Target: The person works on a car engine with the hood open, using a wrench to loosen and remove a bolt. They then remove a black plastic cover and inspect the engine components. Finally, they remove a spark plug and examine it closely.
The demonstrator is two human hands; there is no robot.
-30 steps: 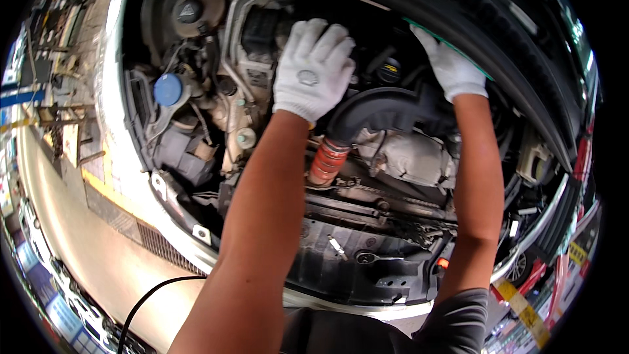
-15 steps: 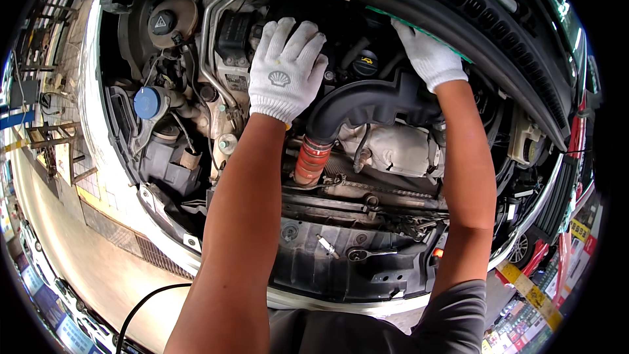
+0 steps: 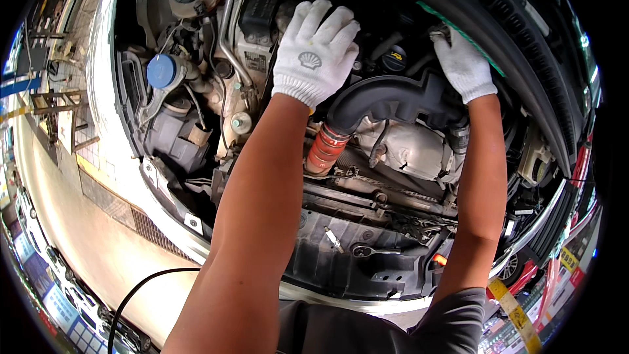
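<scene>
My left hand (image 3: 316,56), in a white knit glove, lies palm down on the dark engine top, its fingers stretched out and slightly apart. My right hand (image 3: 464,65), gloved too, reaches to the far right of the engine, beside the green-edged cowl (image 3: 458,34). Its fingers are bent round a small, dark, greyish thing (image 3: 440,30) that I cannot make out. Between the hands are a black oil filler cap (image 3: 394,58) with a yellow mark and a curved black air duct (image 3: 383,97), which joins a red ribbed hose (image 3: 325,149).
A spark plug (image 3: 333,239) and a ratchet wrench (image 3: 373,250) lie on the black front panel (image 3: 314,259). A blue-capped reservoir (image 3: 161,72) stands at the left. A silvery heat shield (image 3: 409,149) sits below the duct. A black cable (image 3: 141,285) curves past the bumper.
The view has shifted, so the engine bay sits farther right and mostly lower. My right fingers have curled, and a small dark thing shows at their tips. My left hand remains on the engine.
</scene>
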